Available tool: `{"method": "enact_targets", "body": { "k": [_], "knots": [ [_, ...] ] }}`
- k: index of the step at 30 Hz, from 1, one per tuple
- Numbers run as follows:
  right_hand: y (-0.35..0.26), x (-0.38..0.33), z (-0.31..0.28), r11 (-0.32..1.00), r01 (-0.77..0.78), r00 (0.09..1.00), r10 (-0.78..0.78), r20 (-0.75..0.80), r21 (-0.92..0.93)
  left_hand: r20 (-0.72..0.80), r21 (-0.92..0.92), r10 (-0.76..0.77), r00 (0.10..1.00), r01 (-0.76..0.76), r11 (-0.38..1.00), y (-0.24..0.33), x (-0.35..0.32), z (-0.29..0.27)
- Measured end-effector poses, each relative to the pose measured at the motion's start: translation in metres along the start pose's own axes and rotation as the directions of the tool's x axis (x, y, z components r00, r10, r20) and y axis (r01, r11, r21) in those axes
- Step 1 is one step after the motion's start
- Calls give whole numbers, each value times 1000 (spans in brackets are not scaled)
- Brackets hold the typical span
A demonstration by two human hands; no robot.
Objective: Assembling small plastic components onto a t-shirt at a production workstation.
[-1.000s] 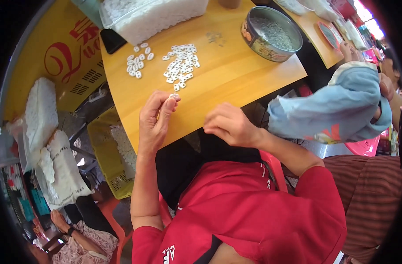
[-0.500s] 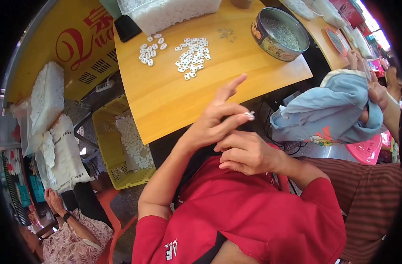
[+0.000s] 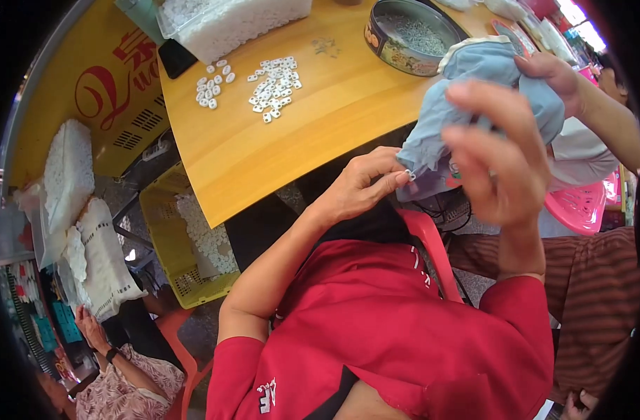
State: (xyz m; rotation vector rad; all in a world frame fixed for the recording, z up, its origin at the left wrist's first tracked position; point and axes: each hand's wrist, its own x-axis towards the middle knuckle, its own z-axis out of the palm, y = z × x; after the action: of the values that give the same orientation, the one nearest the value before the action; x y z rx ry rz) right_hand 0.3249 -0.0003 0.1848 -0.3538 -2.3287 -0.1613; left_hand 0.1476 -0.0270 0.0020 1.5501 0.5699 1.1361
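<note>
My left hand (image 3: 369, 180) is closed in a pinch at the lower corner of a light blue cloth garment (image 3: 432, 115). A small white plastic piece (image 3: 411, 174) shows at its fingertips, beside the cloth. My right hand (image 3: 502, 150) is raised in front of the garment, its fingers curved and smeared by motion. Whether it holds anything cannot be made out. Another person's hand (image 3: 554, 77) grips the garment from the right. On the wooden table (image 3: 229, 157) lie small white rectangular pieces (image 3: 274, 87) and, to their left, white oval pieces (image 3: 213, 85).
A round tin (image 3: 404, 61) of small grey metal bits stands at the table's far right. Behind the oval pieces are a dark phone-like slab (image 3: 175, 59) and a clear tub (image 3: 225, 35) of white pieces. Left below sits a yellow crate (image 3: 162, 231). A pink stool (image 3: 579, 210) stands right.
The other person's hand has brought the blue garment leftward and nearer to me. My left hand has moved right to its corner. My right hand has risen in front of it.
</note>
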Motion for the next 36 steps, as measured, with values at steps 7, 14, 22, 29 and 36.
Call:
{"method": "enact_targets", "body": {
  "k": [7, 14, 22, 29, 36],
  "knots": [
    [58, -8, 13, 916, 143, 885, 51, 463, -374, -86, -234, -128, 988, 105, 967, 41, -29, -20],
    [59, -7, 21, 985, -54, 821, 137, 555, -164, -360, -281, -36, 932, -71, 957, 82, -50, -65],
    [35, -9, 14, 936, -299, 945, 264, 192, 185, -130, 176, -44, 991, 67, 982, 116, -61, -80],
    [39, -8, 10, 982, -170, 978, 158, 135, 81, 178, 603, -122, 976, -10, 797, 82, -71, -76],
    [73, -28, 18, 923, -374, 926, 377, -13, 86, -117, 51, -305, 945, 312, 949, 122, -106, -106]
  ]
}}
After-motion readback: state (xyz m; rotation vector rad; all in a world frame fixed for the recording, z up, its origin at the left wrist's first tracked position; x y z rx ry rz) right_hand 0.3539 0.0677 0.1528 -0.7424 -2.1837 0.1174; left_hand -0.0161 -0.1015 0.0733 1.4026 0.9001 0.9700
